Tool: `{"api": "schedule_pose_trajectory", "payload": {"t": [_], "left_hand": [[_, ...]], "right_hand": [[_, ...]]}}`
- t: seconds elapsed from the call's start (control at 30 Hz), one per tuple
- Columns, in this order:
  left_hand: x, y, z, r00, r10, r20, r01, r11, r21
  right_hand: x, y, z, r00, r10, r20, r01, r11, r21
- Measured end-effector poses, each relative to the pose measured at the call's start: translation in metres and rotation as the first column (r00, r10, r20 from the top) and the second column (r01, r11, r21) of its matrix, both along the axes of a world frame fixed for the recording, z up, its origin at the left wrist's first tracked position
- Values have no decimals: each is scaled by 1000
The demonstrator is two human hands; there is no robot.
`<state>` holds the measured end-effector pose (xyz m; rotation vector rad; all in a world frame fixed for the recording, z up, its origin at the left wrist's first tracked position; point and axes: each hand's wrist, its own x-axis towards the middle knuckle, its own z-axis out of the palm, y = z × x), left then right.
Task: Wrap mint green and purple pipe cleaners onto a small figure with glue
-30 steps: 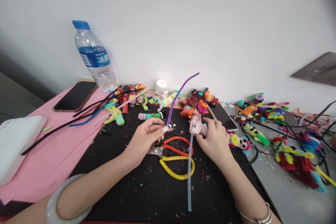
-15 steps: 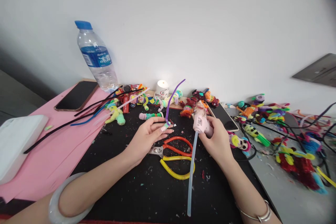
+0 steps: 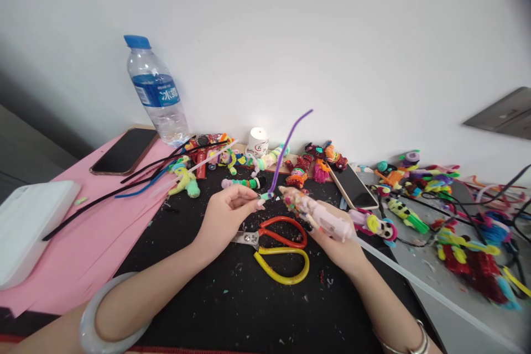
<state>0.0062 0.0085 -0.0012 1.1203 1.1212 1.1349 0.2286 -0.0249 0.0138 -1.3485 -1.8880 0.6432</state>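
Note:
My left hand pinches the lower end of a purple pipe cleaner, which rises up and to the right; a small green bit sits at the pinched tip. My right hand grips a pink glue gun, its nozzle pointing left toward the pipe cleaner's tip. A long clear glue stick trails from the gun's back to the lower right. Scissors with red and yellow handles lie on the black mat just below both hands.
A water bottle stands at the back left beside a phone on pink paper. Several pipe-cleaner figures line the wall, with a lit candle. Another phone, cables and more figures crowd the right. A white box sits far left.
My right hand has lifted the glue gun off the mat and swung its nozzle left to the pipe cleaner's tip; the glue stick now trails right. My left hand tilted the pipe cleaner.

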Motion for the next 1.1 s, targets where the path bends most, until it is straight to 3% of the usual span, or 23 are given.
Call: {"api": "schedule_pose_trajectory", "payload": {"t": [0.13,0.43,1.1], "left_hand": [[0,-2,2,999,6,-33,-7,999,-32],[1,-2,2,1000,18,-3,-18,999,-50],[1,-5,4,999,12,-46,-12,1000,5]], "right_hand": [[-8,-3,2,996,74,46,-74,997,-16],[-8,0,0,999,12,35,-9,996,-86],[-7,-1,-3,996,13,89,-8,999,-48]]}}
